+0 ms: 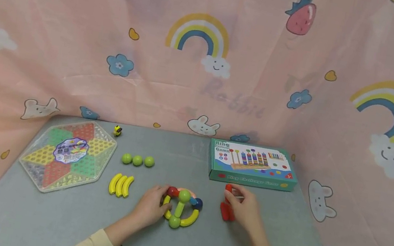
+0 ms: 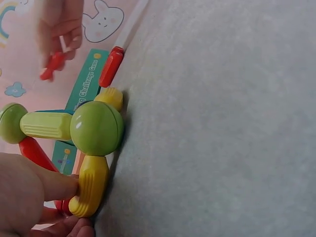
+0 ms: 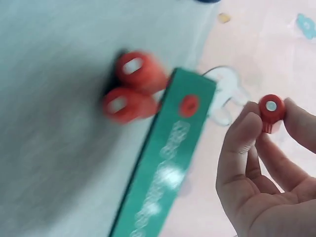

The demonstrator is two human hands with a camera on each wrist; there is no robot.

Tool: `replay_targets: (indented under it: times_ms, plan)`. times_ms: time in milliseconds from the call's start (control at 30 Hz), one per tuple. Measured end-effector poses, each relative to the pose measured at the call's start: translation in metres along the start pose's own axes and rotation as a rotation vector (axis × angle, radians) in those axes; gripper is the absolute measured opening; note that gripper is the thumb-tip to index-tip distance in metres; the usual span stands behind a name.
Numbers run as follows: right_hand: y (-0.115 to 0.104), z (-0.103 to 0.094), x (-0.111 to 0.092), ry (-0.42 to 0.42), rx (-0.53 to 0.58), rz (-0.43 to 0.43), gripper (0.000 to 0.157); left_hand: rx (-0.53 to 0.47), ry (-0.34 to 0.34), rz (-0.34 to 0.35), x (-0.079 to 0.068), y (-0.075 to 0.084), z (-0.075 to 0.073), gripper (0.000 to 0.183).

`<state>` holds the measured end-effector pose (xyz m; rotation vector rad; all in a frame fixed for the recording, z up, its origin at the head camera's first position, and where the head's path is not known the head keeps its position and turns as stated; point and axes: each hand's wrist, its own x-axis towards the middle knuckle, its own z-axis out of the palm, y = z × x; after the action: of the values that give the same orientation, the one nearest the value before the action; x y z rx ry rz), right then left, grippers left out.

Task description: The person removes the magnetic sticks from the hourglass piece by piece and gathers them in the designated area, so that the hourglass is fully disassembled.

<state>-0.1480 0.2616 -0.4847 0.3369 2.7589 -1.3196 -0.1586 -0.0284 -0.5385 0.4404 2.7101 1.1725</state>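
Note:
My left hand (image 1: 151,206) grips the left side of a toy frame built from coloured balls and rods. A yellow curved rod (image 2: 94,180) lies between its thumb and fingers in the left wrist view. A green ball (image 2: 96,128) joins that rod to a light green rod (image 1: 179,209). The frame's dark blue ball (image 1: 198,203) is at its right. My right hand (image 1: 247,209) is raised and pinches a red rod (image 3: 271,109) by its sides, pale end showing. Below it, two more red rods (image 1: 226,212) lie side by side on the table.
Behind the right hand sits a green Ring Challenge Game box (image 1: 250,180). Left of the frame are yellow curved rods (image 1: 120,185) and green balls (image 1: 137,160). Farther left lies a hexagonal board (image 1: 94,165), with a small yellow-and-black figure (image 1: 117,130) beside it.

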Motion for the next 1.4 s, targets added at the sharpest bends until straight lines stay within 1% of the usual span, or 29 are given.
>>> replay_targets:
  times_ms: [133, 267, 533, 600, 833, 1133, 1300, 1400]
  plan:
    - [0.017, -0.005, 0.002, -0.015, -0.066, 0.023, 0.041, 0.006, -0.004, -0.010, -0.002, 0.001, -0.001, 0.059]
    - [0.031, -0.011, 0.002, -0.040, -0.102, 0.058, 0.040, 0.005, -0.005, -0.005, -0.003, 0.001, -0.002, 0.059]
    - [0.047, -0.014, 0.008, -0.084, -0.136, 0.076, 0.036, 0.009, -0.015, 0.001, -0.001, 0.000, -0.002, 0.059]
    - [0.050, -0.014, 0.009, -0.090, -0.147, 0.085, 0.038, 0.008, -0.020, 0.000, -0.001, 0.000, -0.001, 0.060]
    - [0.054, -0.013, 0.010, -0.106, -0.188, 0.109, 0.040, -0.007, -0.044, -0.012, 0.000, -0.003, -0.001, 0.061]
    - [0.055, -0.012, 0.010, -0.119, -0.178, 0.114, 0.036, -0.017, -0.050, -0.023, -0.001, 0.001, -0.004, 0.059]
    - [0.046, -0.013, 0.009, -0.086, -0.155, 0.103, 0.035, -0.017, -0.048, -0.012, 0.001, 0.001, -0.004, 0.056]
    - [0.034, -0.011, 0.007, -0.031, -0.140, 0.056, 0.033, -0.023, -0.028, -0.002, 0.003, -0.001, -0.006, 0.051]
